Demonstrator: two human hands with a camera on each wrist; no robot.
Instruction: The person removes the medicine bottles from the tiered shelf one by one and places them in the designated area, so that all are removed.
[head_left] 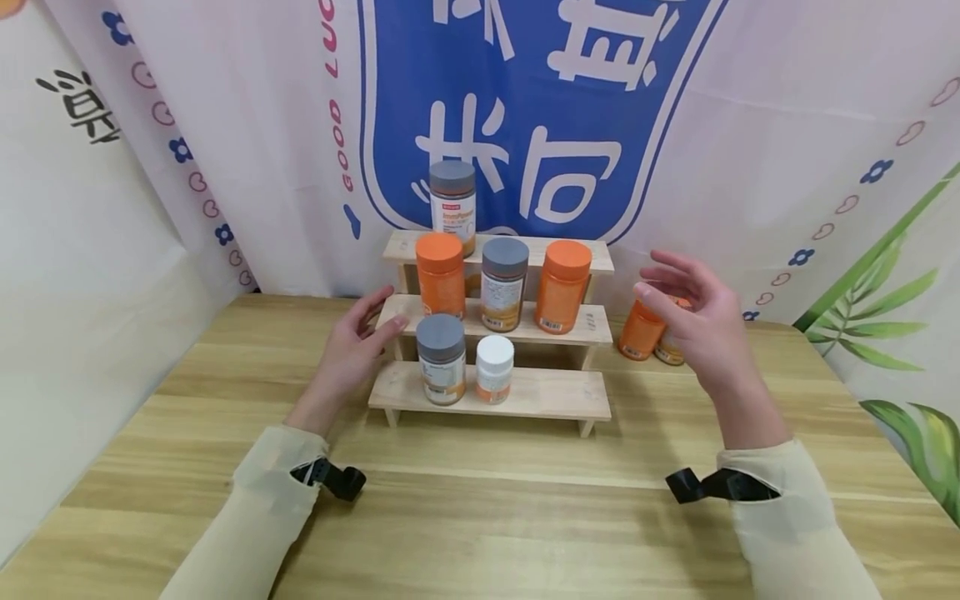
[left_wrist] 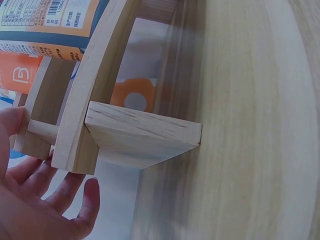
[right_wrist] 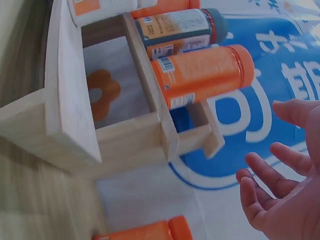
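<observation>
A three-step wooden display rack [head_left: 555, 392] stands on the table. My left hand [head_left: 352, 346] is at its left end, thumb on the middle step and fingers around the board's end; the left wrist view shows its outer fingers [left_wrist: 65, 192] spread. On the top step is a grey-capped supplement bottle [head_left: 453, 208]. The middle step holds an orange bottle [head_left: 441, 279], a grey-capped bottle [head_left: 502, 287] and another orange bottle [head_left: 562, 287]. A grey-capped bottle [head_left: 441, 362] and a small white bottle [head_left: 495, 371] occupy the bottom step. Holding nothing, my right hand [head_left: 693, 325] hovers right of the rack, fingers loosely bent.
Beyond my right hand, an orange bottle [head_left: 640, 333] and a partly hidden bottle [head_left: 670, 346] stand on the wooden table [head_left: 480, 517]. A printed cloth [head_left: 750, 150] hangs behind the rack, and more printed cloth [head_left: 97, 350] borders the left side.
</observation>
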